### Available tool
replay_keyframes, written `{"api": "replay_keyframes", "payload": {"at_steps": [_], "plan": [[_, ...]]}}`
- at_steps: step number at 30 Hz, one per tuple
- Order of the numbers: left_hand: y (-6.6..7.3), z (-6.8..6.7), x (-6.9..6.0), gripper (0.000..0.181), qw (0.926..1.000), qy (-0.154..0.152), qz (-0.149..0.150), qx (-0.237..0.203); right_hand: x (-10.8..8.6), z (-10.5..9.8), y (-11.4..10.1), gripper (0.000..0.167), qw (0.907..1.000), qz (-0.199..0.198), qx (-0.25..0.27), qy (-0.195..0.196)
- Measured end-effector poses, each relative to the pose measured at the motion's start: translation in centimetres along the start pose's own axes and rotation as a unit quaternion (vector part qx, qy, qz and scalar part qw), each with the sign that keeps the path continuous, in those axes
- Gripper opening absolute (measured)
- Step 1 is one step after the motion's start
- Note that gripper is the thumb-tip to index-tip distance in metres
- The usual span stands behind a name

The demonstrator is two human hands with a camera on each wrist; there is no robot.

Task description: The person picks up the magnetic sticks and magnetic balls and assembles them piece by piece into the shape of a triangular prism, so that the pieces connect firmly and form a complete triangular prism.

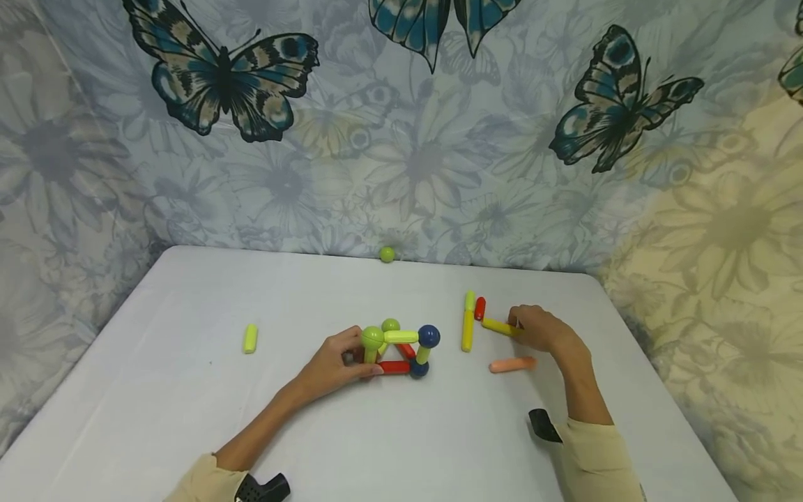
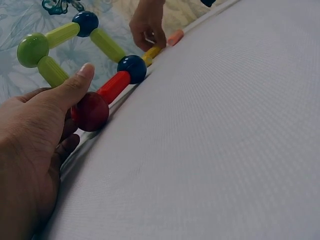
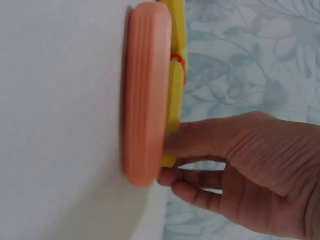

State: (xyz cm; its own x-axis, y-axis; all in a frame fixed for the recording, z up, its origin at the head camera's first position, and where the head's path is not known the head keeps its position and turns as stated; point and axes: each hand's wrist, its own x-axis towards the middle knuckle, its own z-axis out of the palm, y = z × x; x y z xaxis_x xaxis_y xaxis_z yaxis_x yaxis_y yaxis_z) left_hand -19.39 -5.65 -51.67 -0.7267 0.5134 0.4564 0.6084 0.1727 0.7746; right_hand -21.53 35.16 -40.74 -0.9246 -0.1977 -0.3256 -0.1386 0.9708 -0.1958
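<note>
Ball-and-rod frame (image 1: 401, 337): left hand (image 1: 335, 361) grips its left side, thumb on near edge; right hand (image 1: 543, 328), well right of frame, fingers turned toward it, pinches the frame-far end of a yellow rod (image 1: 498, 326).

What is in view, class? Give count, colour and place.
Table: one, white, foreground
Backdrop: one, blue-grey and yellow with butterflies, behind
Ball-and-stick frame: one, green, blue and red, centre
Loose ball: one, green, far edge
Loose green sticks: two, light green, left and right
Yellow sticks: two, yellow, right
Loose red stick: one, red, right
Orange stick: one, orange, front right
Sleeves: two, beige, forearms
Wrist devices: two, black, cuffs
Left hand: one, bare, holding frame
Right hand: one, bare, pinching a yellow stick
</note>
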Motion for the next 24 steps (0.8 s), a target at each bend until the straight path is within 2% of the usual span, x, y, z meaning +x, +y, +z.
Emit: {"api": "replay_keyframes", "payload": {"at_steps": [3,7,10,13,15,17,21,24], "plan": [[0.0,-0.1,0.1,0.021,1.0000,0.000,-0.003,0.000,-1.2,-0.5,-0.5,0.018,0.9992,-0.025,0.014,0.026],[0.0,-0.1,0.2,0.021,1.0000,-0.008,-0.005,0.002,-4.3,-1.0,-2.7,0.022,0.9903,-0.104,0.071,0.059],[0.1,-0.1,0.4,0.021,0.9999,-0.003,0.000,0.012,-6.4,-1.2,-5.6,0.026,0.9780,-0.173,0.105,0.051],[0.1,0.1,0.5,0.021,0.9998,-0.003,0.005,0.018,-7.6,-0.6,-8.8,0.025,0.9720,-0.208,0.107,0.027],[0.1,0.2,0.5,0.021,0.9997,-0.009,0.005,0.022,-7.9,0.3,-10.9,0.024,0.9726,-0.212,0.093,0.021],[0.2,0.3,0.5,0.020,0.9996,-0.015,0.007,0.023,-7.8,1.6,-13.0,0.024,0.9748,-0.207,0.076,0.033],[0.3,0.1,0.4,0.023,0.9996,-0.008,0.017,0.022,-6.7,4.2,-16.3,0.024,0.9724,-0.201,0.048,0.109],[0.3,0.0,0.3,0.028,0.9997,-0.007,0.020,0.013,-5.9,5.9,-17.8,0.028,0.9675,-0.184,0.029,0.170]]}}
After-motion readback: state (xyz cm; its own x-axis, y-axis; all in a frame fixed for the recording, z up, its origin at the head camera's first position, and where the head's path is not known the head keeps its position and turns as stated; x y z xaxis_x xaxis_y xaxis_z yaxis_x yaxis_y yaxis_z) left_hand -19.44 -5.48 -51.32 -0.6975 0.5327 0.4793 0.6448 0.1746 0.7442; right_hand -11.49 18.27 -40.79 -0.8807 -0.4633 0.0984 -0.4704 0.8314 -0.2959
